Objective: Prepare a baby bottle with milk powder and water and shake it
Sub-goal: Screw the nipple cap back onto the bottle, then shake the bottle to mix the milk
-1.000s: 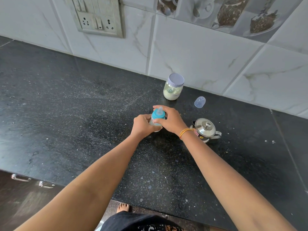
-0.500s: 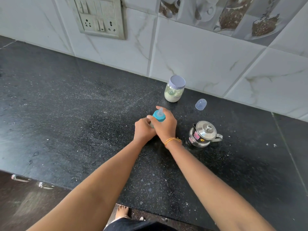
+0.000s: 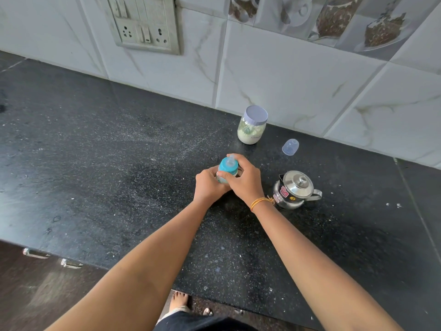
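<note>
A small baby bottle with a teal collar and clear teat stands upright on the black counter. My left hand wraps its body from the left. My right hand grips the teal collar from the right, with the thumb across its front. Most of the bottle's body is hidden by my fingers. Behind the bottle, a milk powder jar with a lilac lid stands by the wall. The clear bottle cap lies to the jar's right. A small lidded steel pot sits just right of my right wrist.
A tiled wall with a switch and socket panel runs along the back of the counter. White powder specks are scattered over the counter. Drawer handles show below the front edge at the left, and a bare foot on the floor.
My right hand has turned around the teal collar, its wrist swinging from the right towards me and back out a little. The bottle and my left hand stay in place.
</note>
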